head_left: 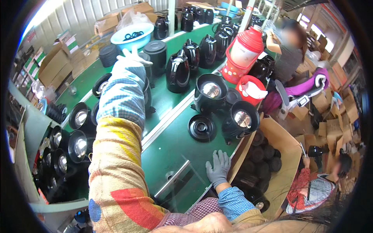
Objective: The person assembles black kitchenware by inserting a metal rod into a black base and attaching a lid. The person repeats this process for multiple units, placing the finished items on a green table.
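Observation:
My left arm, in a checked and tan sleeve, stretches far across the green bench (171, 155). At its end my gloved left hand (133, 58) has its fingers spread, between a stack of black discs (109, 55) and a round black container (155, 58); whether it touches either I cannot tell. My right hand (218, 169), in a grey glove, lies flat near the bench's right edge with fingers apart and nothing in it. Beyond it are a black ring-shaped part (201, 127) and two open black jug bodies with shiny interiors, one upright (211, 91), one tilted (241, 120).
Glossy black jugs (178, 72) line the bench. A blue basin (133, 35) holds black rings. A red thermos (243, 52) stands beside a red tub (251, 89). At right, a cardboard box (285, 141) holds black round parts. More jug bodies (77, 145) crowd the left. Two people work at right.

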Available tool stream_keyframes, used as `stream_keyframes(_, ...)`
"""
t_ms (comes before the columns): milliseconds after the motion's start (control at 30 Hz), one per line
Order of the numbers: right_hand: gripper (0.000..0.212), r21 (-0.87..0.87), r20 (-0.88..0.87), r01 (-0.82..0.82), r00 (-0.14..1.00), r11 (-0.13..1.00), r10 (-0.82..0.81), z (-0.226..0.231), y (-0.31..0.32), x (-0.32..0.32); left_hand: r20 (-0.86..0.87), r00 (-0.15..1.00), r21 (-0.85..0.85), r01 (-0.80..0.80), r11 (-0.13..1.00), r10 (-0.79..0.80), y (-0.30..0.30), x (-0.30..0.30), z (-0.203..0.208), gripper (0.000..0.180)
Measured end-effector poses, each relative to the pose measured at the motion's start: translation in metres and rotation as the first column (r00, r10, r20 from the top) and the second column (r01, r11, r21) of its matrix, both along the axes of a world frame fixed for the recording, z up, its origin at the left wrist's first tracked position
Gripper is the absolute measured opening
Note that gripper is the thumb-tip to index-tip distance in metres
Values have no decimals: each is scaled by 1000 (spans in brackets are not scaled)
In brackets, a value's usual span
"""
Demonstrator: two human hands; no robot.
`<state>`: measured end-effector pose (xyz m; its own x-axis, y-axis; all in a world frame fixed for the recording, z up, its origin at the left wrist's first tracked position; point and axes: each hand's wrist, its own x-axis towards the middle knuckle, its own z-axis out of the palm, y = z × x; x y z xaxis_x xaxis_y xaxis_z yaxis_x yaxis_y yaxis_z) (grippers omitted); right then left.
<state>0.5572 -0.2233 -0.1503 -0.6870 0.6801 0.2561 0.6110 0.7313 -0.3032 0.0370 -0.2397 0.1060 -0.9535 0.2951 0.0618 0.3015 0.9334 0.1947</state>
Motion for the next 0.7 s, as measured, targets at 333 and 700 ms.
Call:
stream_keyframes(333,66,6,17,-1,1000,1000,1,2,-1,5,140,989,213,-69,975,39,-3,-59,-47,110)
stream_keyframes(700,66,-27,12,7,1000,1000,-6,0,0,5,-719,413,146,877,458,-559,-103,106,124,75)
